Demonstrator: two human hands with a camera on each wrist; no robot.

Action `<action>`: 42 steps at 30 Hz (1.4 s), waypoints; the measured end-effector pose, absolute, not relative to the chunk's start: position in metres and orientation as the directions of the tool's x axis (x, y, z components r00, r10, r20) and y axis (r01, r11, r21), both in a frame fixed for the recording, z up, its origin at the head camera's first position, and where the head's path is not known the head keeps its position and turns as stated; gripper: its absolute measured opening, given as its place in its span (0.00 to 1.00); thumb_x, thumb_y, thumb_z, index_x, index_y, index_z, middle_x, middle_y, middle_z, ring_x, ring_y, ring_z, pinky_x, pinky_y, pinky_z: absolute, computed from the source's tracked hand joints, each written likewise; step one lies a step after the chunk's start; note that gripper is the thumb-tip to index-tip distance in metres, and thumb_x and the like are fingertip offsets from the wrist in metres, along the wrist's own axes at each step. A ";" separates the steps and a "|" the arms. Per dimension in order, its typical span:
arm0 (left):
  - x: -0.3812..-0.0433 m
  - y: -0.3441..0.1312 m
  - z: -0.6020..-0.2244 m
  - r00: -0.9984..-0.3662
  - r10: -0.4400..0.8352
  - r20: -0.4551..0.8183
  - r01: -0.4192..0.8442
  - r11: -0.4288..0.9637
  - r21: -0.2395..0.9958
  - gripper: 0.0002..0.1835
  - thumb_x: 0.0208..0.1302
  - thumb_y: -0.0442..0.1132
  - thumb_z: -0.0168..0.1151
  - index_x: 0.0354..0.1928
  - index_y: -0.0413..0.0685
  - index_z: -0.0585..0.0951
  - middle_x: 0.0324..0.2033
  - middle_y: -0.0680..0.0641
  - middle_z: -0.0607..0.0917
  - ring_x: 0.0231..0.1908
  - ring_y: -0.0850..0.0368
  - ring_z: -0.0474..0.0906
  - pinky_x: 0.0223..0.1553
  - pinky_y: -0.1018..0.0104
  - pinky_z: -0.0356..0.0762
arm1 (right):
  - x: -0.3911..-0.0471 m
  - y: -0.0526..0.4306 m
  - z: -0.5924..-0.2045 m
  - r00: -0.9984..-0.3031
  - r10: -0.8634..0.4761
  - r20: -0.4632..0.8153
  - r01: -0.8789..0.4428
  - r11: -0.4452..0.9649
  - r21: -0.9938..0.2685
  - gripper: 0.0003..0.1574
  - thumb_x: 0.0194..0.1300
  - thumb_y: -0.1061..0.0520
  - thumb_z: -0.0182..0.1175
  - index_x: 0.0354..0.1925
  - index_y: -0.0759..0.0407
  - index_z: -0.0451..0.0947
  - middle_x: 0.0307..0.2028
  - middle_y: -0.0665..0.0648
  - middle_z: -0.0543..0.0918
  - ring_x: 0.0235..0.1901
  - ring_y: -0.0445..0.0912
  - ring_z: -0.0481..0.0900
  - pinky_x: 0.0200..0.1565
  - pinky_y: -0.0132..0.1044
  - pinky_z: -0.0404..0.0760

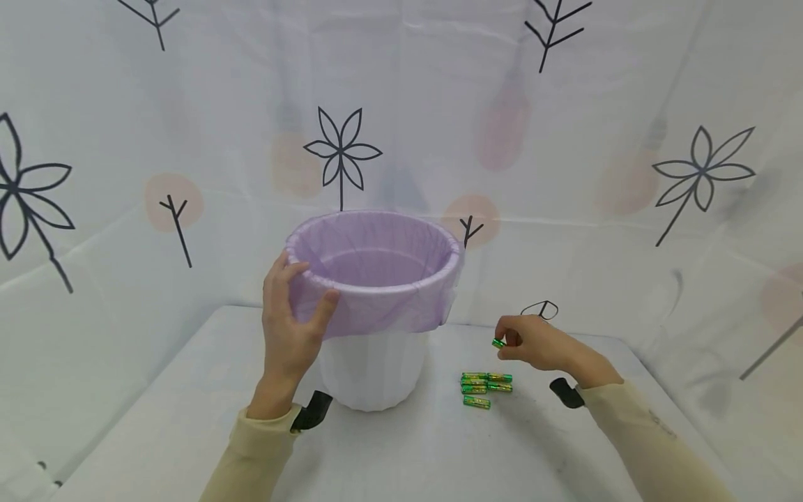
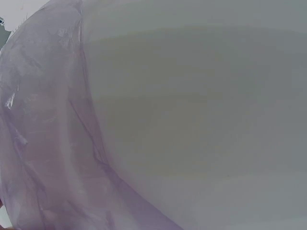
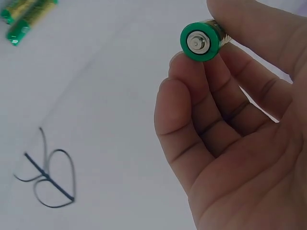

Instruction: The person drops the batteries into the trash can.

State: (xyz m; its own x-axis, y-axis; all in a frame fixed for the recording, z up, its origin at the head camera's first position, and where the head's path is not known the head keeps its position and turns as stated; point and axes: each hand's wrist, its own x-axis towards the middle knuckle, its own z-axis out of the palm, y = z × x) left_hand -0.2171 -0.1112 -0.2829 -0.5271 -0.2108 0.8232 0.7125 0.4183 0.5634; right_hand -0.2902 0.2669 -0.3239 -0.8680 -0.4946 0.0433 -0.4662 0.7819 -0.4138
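Note:
A white trash bin (image 1: 374, 369) stands on the table, lined with a purple bag (image 1: 376, 310) folded down over its rim. My left hand (image 1: 291, 328) grips the bin's upper left side, fingertips at the rim and thumb against the outside of the bag. Close up, the left wrist view is filled by the bin's white wall (image 2: 201, 120) and the bag's loose edge (image 2: 43, 143). To the right of the bin, my right hand (image 1: 533, 341) pinches a green and gold battery (image 3: 200, 41) between thumb and fingertips, its metal button end showing.
Several matching batteries (image 1: 475, 389) lie grouped on the white table (image 1: 389, 460), right of the bin and below my right hand. One battery (image 1: 477, 402) sits slightly apart at the front. A patterned white cloth (image 1: 401, 167) hangs behind the table.

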 end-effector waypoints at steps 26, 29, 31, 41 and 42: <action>-0.216 -0.111 -0.281 -0.517 -0.203 0.832 0.728 0.408 0.551 0.26 0.52 0.31 0.66 0.54 0.30 0.70 0.64 0.30 0.63 0.63 0.37 0.60 0.57 0.36 0.61 | -0.292 0.221 -0.217 -0.801 -0.547 0.243 -0.598 0.743 -0.299 0.11 0.59 0.60 0.65 0.41 0.58 0.77 0.26 0.49 0.78 0.28 0.44 0.75 0.34 0.40 0.75; -0.216 -0.111 -0.281 -0.520 -0.205 0.829 0.724 0.409 0.555 0.26 0.52 0.31 0.66 0.53 0.30 0.70 0.64 0.30 0.63 0.63 0.37 0.59 0.57 0.36 0.61 | -0.292 0.216 -0.202 -0.785 -0.554 0.278 -0.617 0.737 -0.276 0.11 0.59 0.60 0.66 0.41 0.58 0.77 0.27 0.49 0.79 0.28 0.44 0.75 0.36 0.40 0.75; -0.216 -0.111 -0.281 -0.519 -0.207 0.829 0.724 0.410 0.555 0.26 0.52 0.31 0.66 0.53 0.30 0.70 0.64 0.30 0.63 0.63 0.37 0.59 0.57 0.37 0.61 | -0.292 0.213 -0.194 -0.772 -0.561 0.298 -0.632 0.728 -0.268 0.12 0.59 0.60 0.65 0.42 0.58 0.76 0.27 0.50 0.78 0.29 0.44 0.75 0.36 0.40 0.76; -0.215 -0.110 -0.280 -0.504 -0.212 0.838 0.724 0.425 0.543 0.26 0.52 0.31 0.66 0.53 0.31 0.71 0.64 0.30 0.64 0.62 0.37 0.60 0.56 0.36 0.61 | -0.300 0.178 -0.172 -0.734 -0.584 0.347 -0.677 0.672 -0.300 0.10 0.59 0.58 0.66 0.40 0.57 0.77 0.28 0.52 0.78 0.30 0.45 0.74 0.38 0.40 0.74; -0.215 -0.110 -0.280 -0.504 -0.210 0.838 0.725 0.425 0.542 0.26 0.52 0.31 0.66 0.53 0.31 0.71 0.64 0.30 0.64 0.62 0.37 0.60 0.57 0.36 0.61 | -0.300 0.173 -0.171 -0.727 -0.593 0.345 -0.684 0.665 -0.298 0.10 0.59 0.58 0.67 0.40 0.57 0.78 0.27 0.52 0.78 0.30 0.45 0.74 0.37 0.40 0.74</action>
